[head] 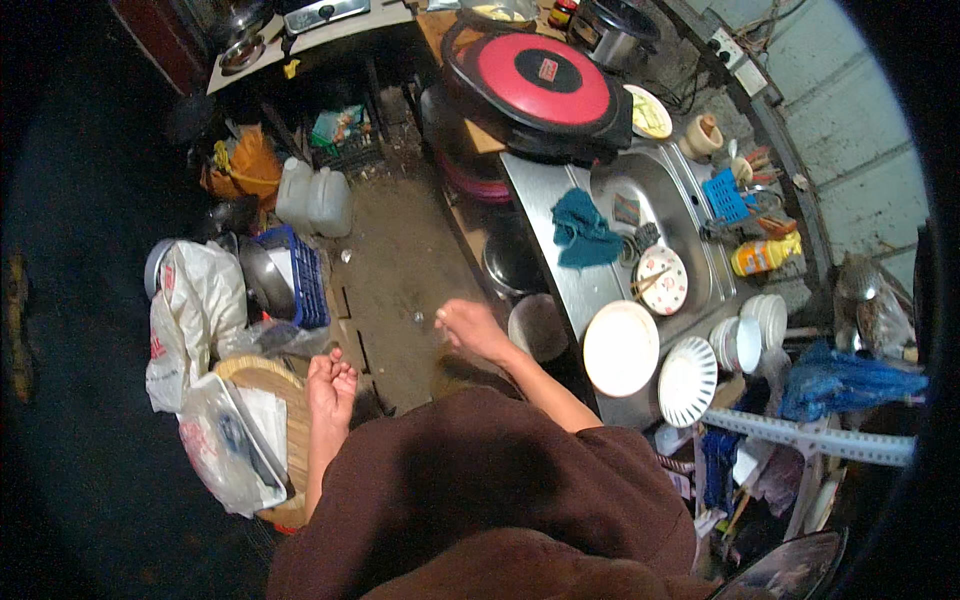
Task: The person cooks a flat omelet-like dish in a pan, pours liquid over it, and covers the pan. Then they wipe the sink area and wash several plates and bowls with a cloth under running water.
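Note:
My left hand [332, 382] is raised palm up with loosely curled fingers and nothing in it. Just beside it lie a round wooden board [298, 420] and a white tray [251, 442] partly wrapped in clear plastic. My right hand [472, 330] hangs over the floor, blurred, its fingers bent inward; whether it holds anything is hidden. Nearest to that hand are a round pot [538, 328] under the counter and the steel sink unit [592, 289]. On the sink's edge rest a plain white plate [621, 349], a striped plate [688, 381] and a patterned bowl [661, 280] with chopsticks across it.
A red-lidded electric griddle [544, 79] stands beyond the sink. A teal cloth [585, 229] lies on the steel. Plastic jugs [313, 196], a blue crate [301, 277] and a white plastic bag [196, 307] line the left of the concrete floor [390, 262]. A gas stove [324, 13] is at the far end.

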